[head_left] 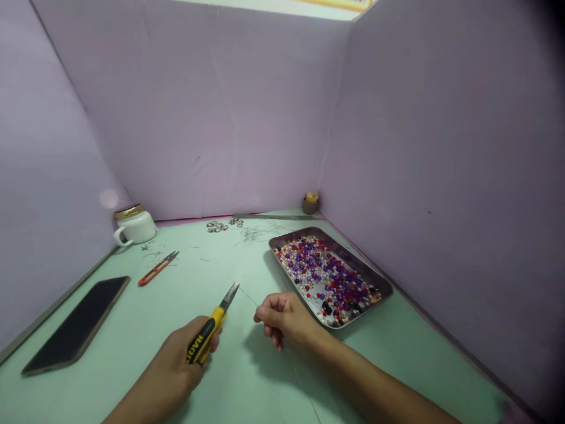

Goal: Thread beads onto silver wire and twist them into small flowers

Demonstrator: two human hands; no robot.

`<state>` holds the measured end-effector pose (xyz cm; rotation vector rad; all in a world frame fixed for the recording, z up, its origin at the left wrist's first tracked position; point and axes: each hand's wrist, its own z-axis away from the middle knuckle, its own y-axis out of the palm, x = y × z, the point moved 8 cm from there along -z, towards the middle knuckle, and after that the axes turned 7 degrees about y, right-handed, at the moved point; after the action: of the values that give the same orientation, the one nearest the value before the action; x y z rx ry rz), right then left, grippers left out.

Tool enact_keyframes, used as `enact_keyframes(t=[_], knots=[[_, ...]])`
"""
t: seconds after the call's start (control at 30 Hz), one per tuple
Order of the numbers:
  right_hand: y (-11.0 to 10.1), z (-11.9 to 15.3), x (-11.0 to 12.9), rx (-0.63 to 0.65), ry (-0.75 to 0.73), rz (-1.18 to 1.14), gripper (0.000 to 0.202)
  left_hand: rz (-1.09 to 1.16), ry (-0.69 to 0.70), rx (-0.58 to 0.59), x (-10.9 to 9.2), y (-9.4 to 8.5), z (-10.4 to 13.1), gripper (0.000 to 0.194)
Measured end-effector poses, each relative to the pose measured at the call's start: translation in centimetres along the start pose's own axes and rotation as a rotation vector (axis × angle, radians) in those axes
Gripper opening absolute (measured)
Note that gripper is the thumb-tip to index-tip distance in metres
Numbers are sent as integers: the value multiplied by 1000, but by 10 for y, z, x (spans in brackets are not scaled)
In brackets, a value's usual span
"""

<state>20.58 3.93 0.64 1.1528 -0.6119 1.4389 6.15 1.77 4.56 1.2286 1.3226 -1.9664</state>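
Observation:
My left hand [188, 350] is wrapped round yellow-and-black handled pliers [216, 323], whose metal jaws point up and to the right. A thin wire [248, 296] runs from the jaw tips to my right hand [286, 321], which pinches it between thumb and fingers. A fine line trails below that hand toward the front edge; I cannot tell if it is the same wire. Just beyond my right hand lies a metal tray [276, 241] of red, purple, black and pale beads [318, 268].
On the left are a dark phone [77, 324], red-handled thread snips [154, 271] and a white lidded mug [138, 227]. Farther back lie small beaded pieces [217, 227], loose wires [251, 234] and a small yellow-topped pot [311, 203]. Pale walls [247, 112] enclose the table.

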Motion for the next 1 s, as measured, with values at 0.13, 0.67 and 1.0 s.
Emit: enact_keyframes(t=[0.13,0.67,1.0], knots=[[-1,-1,-1,25,-5,-84,26,110,-3,24,3,-1,1,34],[4,2,-4,89,91,-183,19,-43,55,81,5,13,3,38],[4,0,-3,89,42,-90,24,-54,30,21,4,-1,0,29]])
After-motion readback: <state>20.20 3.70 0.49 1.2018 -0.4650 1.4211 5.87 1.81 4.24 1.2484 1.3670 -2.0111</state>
